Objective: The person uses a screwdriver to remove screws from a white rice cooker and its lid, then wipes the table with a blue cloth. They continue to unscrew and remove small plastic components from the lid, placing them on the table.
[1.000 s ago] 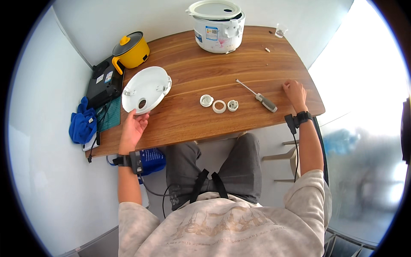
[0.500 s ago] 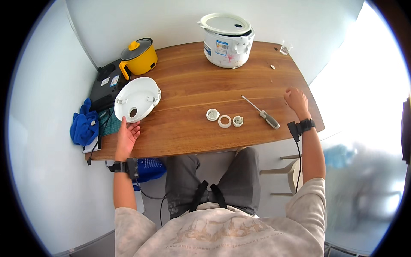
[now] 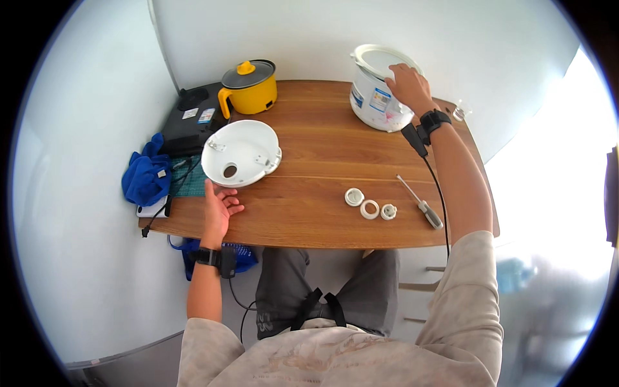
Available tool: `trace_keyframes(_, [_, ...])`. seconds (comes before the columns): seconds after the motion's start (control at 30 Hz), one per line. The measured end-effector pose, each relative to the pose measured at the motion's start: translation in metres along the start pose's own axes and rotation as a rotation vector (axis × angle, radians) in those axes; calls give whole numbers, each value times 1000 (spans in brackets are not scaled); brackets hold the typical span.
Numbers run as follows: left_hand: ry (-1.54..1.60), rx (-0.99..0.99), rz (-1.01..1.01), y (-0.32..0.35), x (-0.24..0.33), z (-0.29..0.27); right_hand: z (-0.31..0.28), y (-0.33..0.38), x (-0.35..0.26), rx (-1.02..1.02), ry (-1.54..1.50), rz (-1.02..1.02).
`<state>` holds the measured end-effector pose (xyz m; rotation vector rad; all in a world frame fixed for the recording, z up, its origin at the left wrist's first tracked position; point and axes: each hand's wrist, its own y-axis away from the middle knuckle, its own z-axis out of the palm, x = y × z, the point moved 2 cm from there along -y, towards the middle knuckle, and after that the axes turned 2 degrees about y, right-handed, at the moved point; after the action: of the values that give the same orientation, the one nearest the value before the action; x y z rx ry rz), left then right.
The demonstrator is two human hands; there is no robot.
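A white, shallow bowl-shaped plastic cover (image 3: pixel 251 142) with a round hole lies at the left of the table. My left hand (image 3: pixel 221 208) is beside its near edge, a fingertip at the rim and the other fingers loosely apart. At the back right, a white rice cooker (image 3: pixel 367 106) with a flower print carries a pale round lid (image 3: pixel 380 59). My right hand (image 3: pixel 411 88) is over the lid's right side with its fingers bent around the edge; the fingertips are partly hidden. My right forearm covers part of the cooker's right side.
Three small white round parts, a cap (image 3: pixel 354 197), a ring (image 3: pixel 369 209) and a knob-like piece (image 3: pixel 389 211), lie near a screwdriver (image 3: pixel 422 205). A yellow pot (image 3: pixel 251 97), black case (image 3: pixel 187 126) and blue cloth (image 3: pixel 145 175) crowd the left. A clear cup (image 3: pixel 460 111) stands far right.
My right hand has moved from the table's right side up and away to the rice cooker's lid. My left hand stays by the white cover. The whole view has shifted.
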<state>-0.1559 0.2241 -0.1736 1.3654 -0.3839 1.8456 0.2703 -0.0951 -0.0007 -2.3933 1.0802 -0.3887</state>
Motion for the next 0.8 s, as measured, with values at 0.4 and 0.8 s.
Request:
trace_keyframes(0.4, [122,53,76,2,-8,-5,6,-20,-12,76,17,-134])
trace_keyframes(0.8, [173,75,85,3,-10,-8,-86,9,-37,487,-243,-194])
